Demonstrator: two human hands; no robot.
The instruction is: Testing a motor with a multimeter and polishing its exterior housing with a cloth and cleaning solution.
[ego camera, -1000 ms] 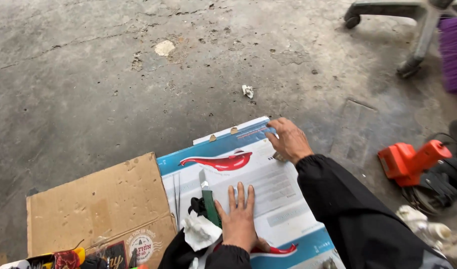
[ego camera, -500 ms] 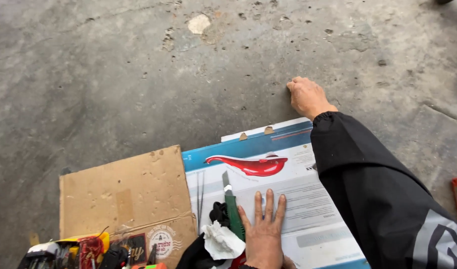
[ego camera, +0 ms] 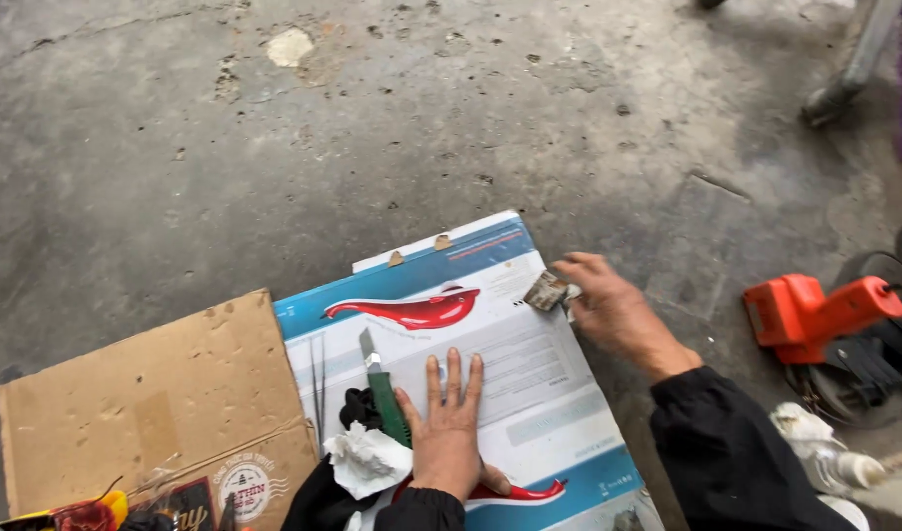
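While the left hand (ego camera: 449,433) lies flat on the white and blue printed cardboard sheet (ego camera: 529,393), its fingers (ego camera: 454,374) are stretched out and slightly spread, palm pressing the sheet down onto the grey concrete floor (ego camera: 274,157). Just beside that hand, touching its thumb side, sits a green-handled utility knife (ego camera: 380,379) with its blade pointing away from the person. Over at the sheet's far right edge, the right hand (ego camera: 613,315) has its fingers pinched on a small, scuffed, grey-brown scrap (ego camera: 547,291), holding it right against the edge of the sheet, near the blue band. A red swoosh-shaped print (ego camera: 411,310) runs across the upper part of the sheet, between the two hands and a little beyond them. Crumpled white paper (ego camera: 367,460) and a black cloth (ego camera: 357,405) rest at the near left corner, close to the left wrist. To the left, a plain brown cardboard box flap (ego camera: 136,393) lies edge to edge with the sheet. Off to the right, well apart from the sheet, an orange power tool (ego camera: 814,310) sits on the floor with a dark cable around it, and a white plastic bottle (ego camera: 824,452) lies near the right sleeve.
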